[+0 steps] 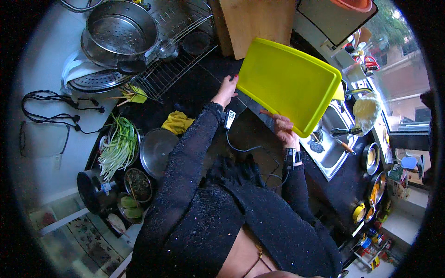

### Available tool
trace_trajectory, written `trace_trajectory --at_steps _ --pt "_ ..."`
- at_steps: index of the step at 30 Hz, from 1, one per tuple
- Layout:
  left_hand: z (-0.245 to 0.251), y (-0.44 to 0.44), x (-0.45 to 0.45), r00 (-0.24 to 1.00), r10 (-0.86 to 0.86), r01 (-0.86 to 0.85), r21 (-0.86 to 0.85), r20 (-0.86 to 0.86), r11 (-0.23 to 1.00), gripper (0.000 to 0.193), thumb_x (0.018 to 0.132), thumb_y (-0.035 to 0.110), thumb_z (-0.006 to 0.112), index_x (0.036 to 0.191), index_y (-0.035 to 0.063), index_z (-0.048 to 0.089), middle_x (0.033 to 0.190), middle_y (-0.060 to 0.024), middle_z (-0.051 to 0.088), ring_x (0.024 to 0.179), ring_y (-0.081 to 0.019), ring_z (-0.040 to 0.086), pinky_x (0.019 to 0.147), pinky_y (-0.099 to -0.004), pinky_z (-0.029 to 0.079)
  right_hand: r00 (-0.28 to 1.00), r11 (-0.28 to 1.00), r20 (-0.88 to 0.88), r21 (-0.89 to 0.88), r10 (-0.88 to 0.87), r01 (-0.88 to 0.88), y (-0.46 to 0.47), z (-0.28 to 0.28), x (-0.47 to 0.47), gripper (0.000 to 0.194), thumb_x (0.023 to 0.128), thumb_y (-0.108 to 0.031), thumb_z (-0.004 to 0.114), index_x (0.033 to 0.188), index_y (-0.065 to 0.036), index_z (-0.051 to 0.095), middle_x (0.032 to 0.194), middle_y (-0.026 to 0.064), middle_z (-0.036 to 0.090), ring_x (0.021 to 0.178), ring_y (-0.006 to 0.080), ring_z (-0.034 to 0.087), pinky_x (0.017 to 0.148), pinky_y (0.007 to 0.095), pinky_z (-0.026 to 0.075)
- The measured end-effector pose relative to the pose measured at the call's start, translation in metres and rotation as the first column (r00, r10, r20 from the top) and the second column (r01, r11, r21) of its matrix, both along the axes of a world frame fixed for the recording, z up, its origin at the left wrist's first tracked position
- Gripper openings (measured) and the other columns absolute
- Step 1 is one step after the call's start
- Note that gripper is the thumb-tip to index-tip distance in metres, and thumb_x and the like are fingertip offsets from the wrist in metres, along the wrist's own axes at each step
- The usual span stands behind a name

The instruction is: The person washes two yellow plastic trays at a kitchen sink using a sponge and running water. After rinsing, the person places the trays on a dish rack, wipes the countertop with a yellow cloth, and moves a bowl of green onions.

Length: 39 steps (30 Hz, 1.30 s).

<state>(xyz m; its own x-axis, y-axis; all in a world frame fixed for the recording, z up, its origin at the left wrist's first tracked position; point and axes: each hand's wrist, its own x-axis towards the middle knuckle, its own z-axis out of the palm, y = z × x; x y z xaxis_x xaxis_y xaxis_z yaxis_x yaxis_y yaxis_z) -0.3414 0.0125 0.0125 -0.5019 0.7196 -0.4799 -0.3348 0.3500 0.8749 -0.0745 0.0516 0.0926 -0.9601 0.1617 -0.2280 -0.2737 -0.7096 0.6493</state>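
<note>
A yellow-green plastic tray or lid (286, 83), rectangular with a raised rim, is held up between my two hands. At its left edge is my left hand (227, 91), gripping near the side. My right hand (285, 129) grips the lower edge, fingers on the rim. Behind the tray's top stands a wooden board (259, 24). To its lower right lies a stainless steel sink (333, 153), partly covered by the tray, with a dark scouring pad (316, 147) in it.
A steamer pot (121, 29) and a wire rack (174, 66) stand at upper left. Spring onions (120, 147), a round metal lid (159, 153), a yellow cloth (178, 122) and bowls sit on the left. Pans (372, 158) line the right counter. A cable hangs between my wrists.
</note>
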Motion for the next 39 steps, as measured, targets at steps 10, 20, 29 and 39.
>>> trace_trajectory --at_steps 10,20,29,39 --pt "-0.034 0.013 0.001 0.994 -0.003 0.006 0.028 -0.113 1.0 0.051 0.089 0.022 0.059 0.13 -0.0009 0.042 0.113 -0.0112 0.058 0.095 -0.0164 0.052 0.086 -0.0281 0.041 0.98 0.987 -0.135 0.094 0.144 -0.132 0.02 -0.03 0.032 0.076 0.093 -0.036 0.038 0.141 0.003 -0.005 0.069 0.0067 0.038 0.049 0.0175 0.039 0.043 0.0317 0.036" --pt "-0.025 0.03 0.009 0.997 0.077 -0.075 0.159 -0.006 0.984 0.039 0.087 0.01 0.061 0.121 0.0007 0.043 0.11 -0.0121 0.055 0.1 -0.0198 0.053 0.089 -0.0324 0.042 0.939 0.761 0.342 0.601 0.03 -0.243 0.05 -0.043 0.067 0.055 0.093 -0.04 0.042 0.133 -0.004 0.035 0.138 0.0246 0.034 0.126 0.0373 0.038 0.087 0.051 0.049" --pt "-0.034 0.021 -0.005 0.968 0.056 -0.013 0.174 -0.244 0.985 0.039 0.088 0.008 0.058 0.124 0.0012 0.046 0.113 -0.0092 0.058 0.103 -0.0183 0.054 0.091 -0.0309 0.041 0.254 0.423 0.617 0.731 -0.745 -0.535 0.057 -0.053 0.086 0.045 0.095 -0.028 0.047 0.13 -0.001 0.043 0.123 0.0105 0.053 0.11 0.0203 0.051 0.094 0.0346 0.04" --pt "-0.031 0.012 -0.011 0.935 0.138 -0.081 0.182 -0.327 0.98 0.045 0.088 0.008 0.058 0.129 0.0003 0.043 0.119 -0.0115 0.056 0.106 -0.0196 0.053 0.092 -0.0313 0.041 0.235 -0.027 0.262 0.611 -0.936 -0.791 0.067 -0.037 0.058 0.044 0.092 -0.011 0.051 0.132 0.004 0.04 0.116 0.0101 0.057 0.098 0.0156 0.054 0.086 0.0274 0.043"
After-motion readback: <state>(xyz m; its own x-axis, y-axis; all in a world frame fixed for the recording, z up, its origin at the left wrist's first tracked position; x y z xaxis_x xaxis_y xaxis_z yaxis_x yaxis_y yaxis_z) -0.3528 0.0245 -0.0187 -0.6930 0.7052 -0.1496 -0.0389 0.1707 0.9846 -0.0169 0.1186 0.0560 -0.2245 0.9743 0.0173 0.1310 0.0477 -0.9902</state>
